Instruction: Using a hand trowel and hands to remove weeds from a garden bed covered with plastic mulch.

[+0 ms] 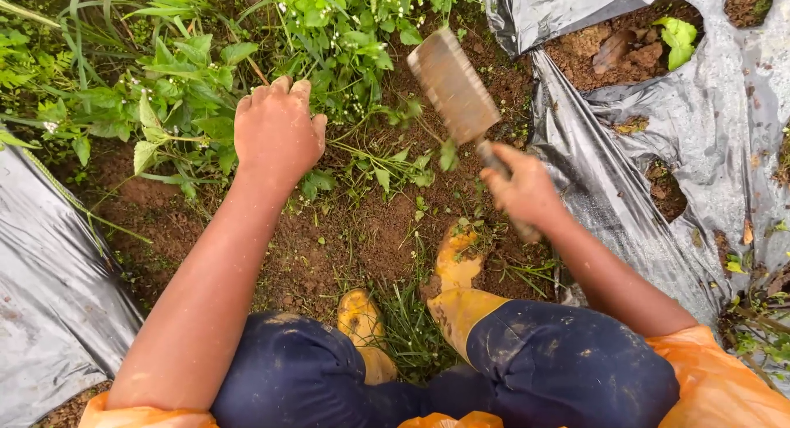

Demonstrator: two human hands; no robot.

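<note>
Pulling weeds and chopping them with a flat blade

From the head camera, the person squatted on bare dirt between two sheets of grey plastic [724,123]. The left hand [276,133] was closed around a bunch of green weeds [177,99], with the fingers curled down into the leaves, most likely to hold the stems tight. The right hand [522,189] was wrapped shut around the handle of a broad rusty blade [453,86]. The blade was up in the air and tipped to the side, just beside the weeds, so its edge faced the stems. Two muddy yellow boots [454,263] stood close under the hands. A small leafy plant [679,37] grew in a hole in the plastic, well apart.
</note>
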